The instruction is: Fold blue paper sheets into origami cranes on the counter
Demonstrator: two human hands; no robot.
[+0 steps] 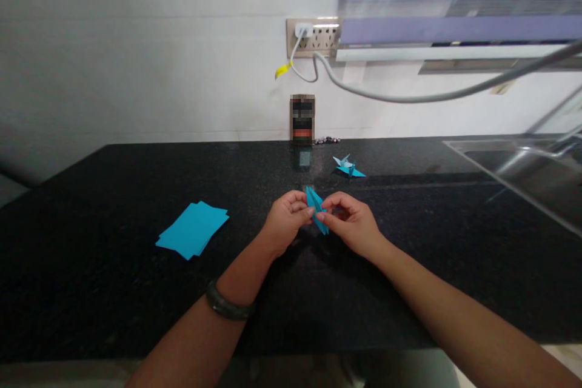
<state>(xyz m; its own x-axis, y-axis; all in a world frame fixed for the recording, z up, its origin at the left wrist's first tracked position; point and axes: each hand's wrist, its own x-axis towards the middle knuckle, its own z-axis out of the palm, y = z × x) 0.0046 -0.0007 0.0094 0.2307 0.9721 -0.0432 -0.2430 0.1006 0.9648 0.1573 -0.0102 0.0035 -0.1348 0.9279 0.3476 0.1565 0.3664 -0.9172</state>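
Between my two hands is a small piece of folded blue paper (317, 207), narrow and pointed at both ends, held just above the dark counter. My left hand (290, 216) pinches its left side with thumb and fingers. On the opposite side, my right hand (350, 220) grips the paper the same way, thumb toward me. The fingertips cover part of the folds. A stack of flat blue paper sheets (193, 229) lies to the left of my left hand, its corners fanned out. Beyond my right hand rest two folded paper cranes (350, 170), one paler than the other.
A blurred-out phone-like object (302, 119) leans on the wall at the back, beside a beaded string (327, 140). A metal sink (522, 163) is set into the black counter (113, 303) on the right. A grey cable (400, 98) hangs from the wall socket (313, 37).
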